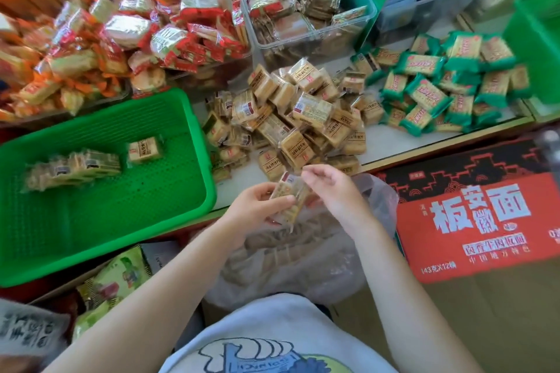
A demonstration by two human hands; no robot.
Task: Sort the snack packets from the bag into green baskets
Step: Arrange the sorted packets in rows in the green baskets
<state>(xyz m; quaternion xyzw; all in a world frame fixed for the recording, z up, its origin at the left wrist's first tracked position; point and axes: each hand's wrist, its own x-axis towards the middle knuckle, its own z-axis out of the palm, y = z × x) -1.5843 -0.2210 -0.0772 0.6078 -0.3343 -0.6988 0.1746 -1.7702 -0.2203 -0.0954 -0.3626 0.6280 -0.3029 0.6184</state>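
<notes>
Head view looks down on a shelf crowded with wrapped snacks. The left hand (257, 206) grips a small stack of tan snack packets (291, 195), thumb curled over the front of the stack and fingers behind it, just above the mouth of a clear plastic bag (303, 263) that sits against the person's lap and holds more tan packets. The right hand (336, 191) is just beside the stack, its fingers loosely bent with the tips pointing toward the top packet; whether they touch it or pinch anything cannot be told. To the left, a green basket (121, 221) rests partly on the shelf edge and tilts toward the person; inside it lie a short row of the same tan packets (75, 168) and one single packet (145, 150) just to the right of the row, apart from it. Directly beyond the hands a loose heap of tan packets (291, 118) covers the shelf, touching the basket's right wall. To the right of that heap lies a pile of green-edged packets (439, 91). Behind the heap stands a clear bin (306, 6) with brown wrapped biscuits, and at upper left red and orange packets (121, 30) spill over each other. A second green basket (536, 39) shows at the right edge. A red and black carton (478, 221) with large printed characters sits below the shelf on the right.
</notes>
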